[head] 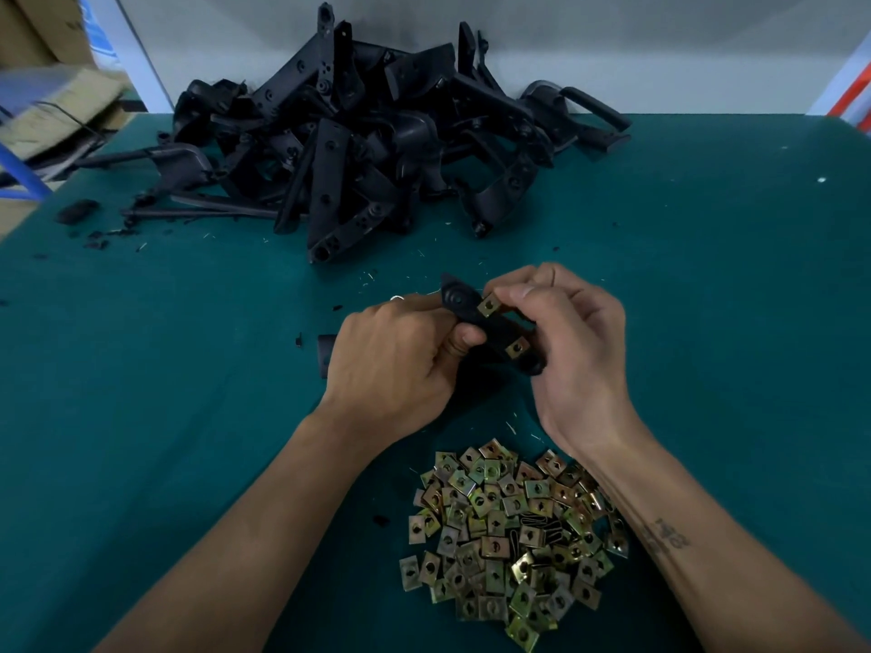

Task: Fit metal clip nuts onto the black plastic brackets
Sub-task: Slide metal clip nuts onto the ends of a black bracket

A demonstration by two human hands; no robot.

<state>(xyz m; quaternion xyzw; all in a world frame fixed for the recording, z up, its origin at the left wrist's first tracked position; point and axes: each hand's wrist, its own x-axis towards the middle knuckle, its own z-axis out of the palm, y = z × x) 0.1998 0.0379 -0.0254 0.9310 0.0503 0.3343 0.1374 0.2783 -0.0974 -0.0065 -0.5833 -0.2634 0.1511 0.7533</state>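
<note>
A black bracket (pixel 490 329) is being held above the desk (pixel 707 322), tilted, between both hands. Two clip nuts are sitting on it: one nut (pixel 490 305) near its upper end, just under the right thumb, and a second nut (pixel 517 347) lower down, close to the right palm. The left hand (pixel 396 365) is gripping the bracket's left side, its fingers curled round it with the thumb pressing on the edge. The right hand (pixel 575 351) is gripping the bracket from the right, its fingers curled over the top and the thumb tip touching the upper nut.

Below the fingers, toward the person, a heap of loose nuts (pixel 511 534) is lying on the desk between the forearms. Beyond the fingers, at the desk's far edge, a pile of brackets (pixel 358 148) is lying tangled. Left of the left hand, a small black part (pixel 325 360) is peeking out beside the knuckles.
</note>
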